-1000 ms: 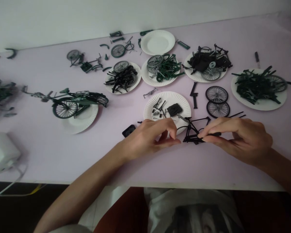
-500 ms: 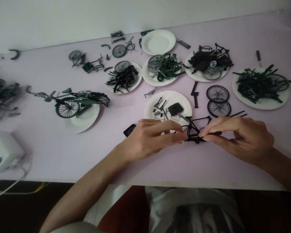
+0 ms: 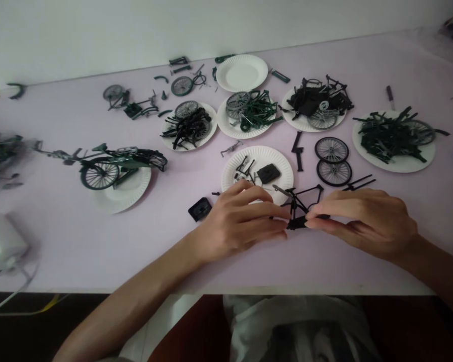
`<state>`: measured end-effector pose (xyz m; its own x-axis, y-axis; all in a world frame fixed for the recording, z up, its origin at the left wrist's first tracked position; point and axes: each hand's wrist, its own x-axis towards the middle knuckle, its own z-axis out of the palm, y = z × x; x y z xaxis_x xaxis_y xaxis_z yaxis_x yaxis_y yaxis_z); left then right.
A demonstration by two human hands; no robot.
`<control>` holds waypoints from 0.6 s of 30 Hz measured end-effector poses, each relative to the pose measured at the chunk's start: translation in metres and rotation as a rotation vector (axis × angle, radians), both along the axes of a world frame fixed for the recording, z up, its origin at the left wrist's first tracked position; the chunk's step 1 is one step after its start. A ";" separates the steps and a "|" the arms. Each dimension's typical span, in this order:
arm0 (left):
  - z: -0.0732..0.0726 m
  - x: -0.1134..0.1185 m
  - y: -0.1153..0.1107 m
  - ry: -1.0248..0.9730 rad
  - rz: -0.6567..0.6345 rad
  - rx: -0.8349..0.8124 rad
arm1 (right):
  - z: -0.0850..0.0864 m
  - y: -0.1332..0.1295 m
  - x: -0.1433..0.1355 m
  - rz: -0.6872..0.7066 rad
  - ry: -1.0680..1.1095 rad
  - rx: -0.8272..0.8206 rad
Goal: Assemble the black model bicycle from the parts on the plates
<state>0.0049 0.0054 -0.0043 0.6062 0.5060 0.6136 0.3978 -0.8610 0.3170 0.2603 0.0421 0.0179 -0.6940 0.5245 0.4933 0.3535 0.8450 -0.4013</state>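
Between my hands a black toy bicycle frame [image 3: 304,192] is held low over the table's near part, a grey piece at its upper left. My left hand [image 3: 237,221] grips its left end, with the fingertips partly hidden against it. At the lower right of the frame my right hand [image 3: 366,221] pinches a dark part that its fingers mostly cover. Just behind is a paper plate [image 3: 287,168] with small black and grey parts and a black block [image 3: 269,174]. Two spoked wheels [image 3: 334,172] lie behind my right hand. A black tray-like piece [image 3: 200,208] rests left of my left hand.
An assembled green toy bicycle [image 3: 124,163] leans over a plate [image 3: 136,196] on the left. Several plates of dark parts, one a green pile [image 3: 396,136], stand farther back. A screwdriver [image 3: 390,96] lies back right. A white device with a cable [image 3: 3,246] sits front left.
The view has shifted slightly, so the scene sits a little lower and farther left. My left fingers have spread a little at the frame's left end. My right hand still pinches at the frame.
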 end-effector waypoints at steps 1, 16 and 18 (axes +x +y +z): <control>0.000 0.002 -0.001 -0.006 0.004 0.029 | 0.000 0.000 0.000 0.002 0.002 0.000; -0.008 0.032 -0.015 0.214 0.013 0.224 | -0.014 0.005 0.004 0.171 0.183 0.076; -0.009 0.033 -0.014 0.206 0.024 0.219 | -0.014 0.006 0.006 0.182 0.196 0.077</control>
